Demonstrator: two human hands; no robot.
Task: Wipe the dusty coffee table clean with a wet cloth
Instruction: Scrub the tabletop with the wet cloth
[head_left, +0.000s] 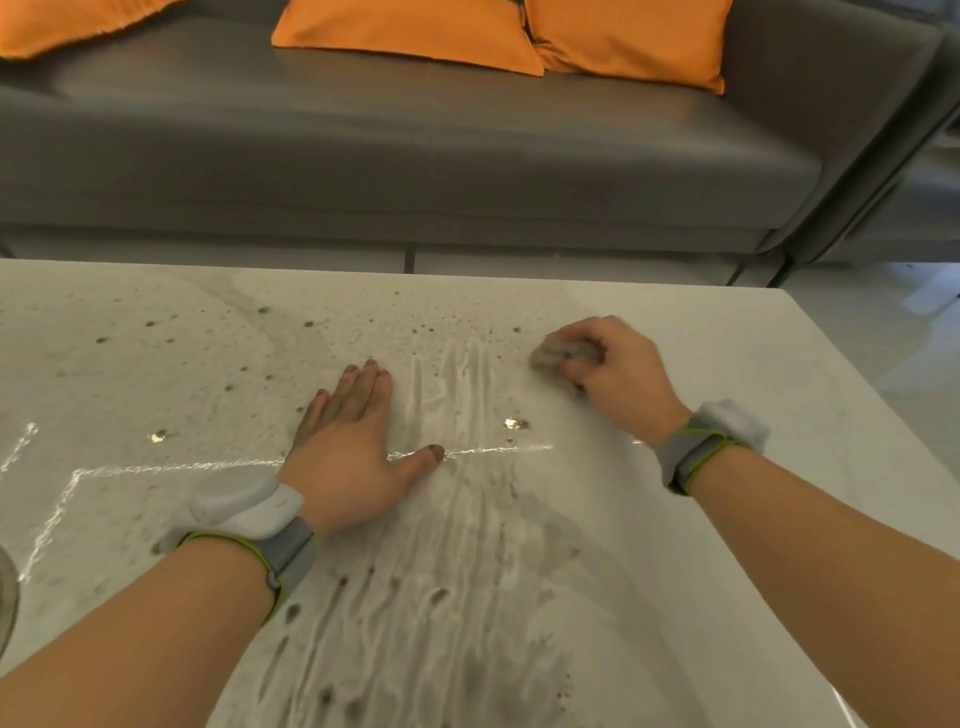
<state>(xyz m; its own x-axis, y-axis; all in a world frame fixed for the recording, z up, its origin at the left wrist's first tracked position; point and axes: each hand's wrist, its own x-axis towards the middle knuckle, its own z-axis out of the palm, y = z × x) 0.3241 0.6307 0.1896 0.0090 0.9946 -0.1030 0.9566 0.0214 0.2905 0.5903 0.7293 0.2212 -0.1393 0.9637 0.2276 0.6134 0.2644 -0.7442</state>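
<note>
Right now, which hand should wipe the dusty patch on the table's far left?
Right. The right hand already grips the cloth; the left hand lies flat on the dusty table, holding nothing, though nearer.

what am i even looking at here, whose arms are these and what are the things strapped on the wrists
This is one picture from a camera worn on a person's head, looking forward and down, so the arms are the wearer's own. No robot is involved. Each wrist carries a grey strap with a white device; what it does cannot be told from here. The left hand lies flat, fingers straight, on the pale coffee table. The right hand is curled round a small bunched cloth pressed on the tabletop. The table is coated with dust and dark specks, with streaky wiped tracks between and below the hands. Behind stands a grey sofa with orange cushions.
</note>
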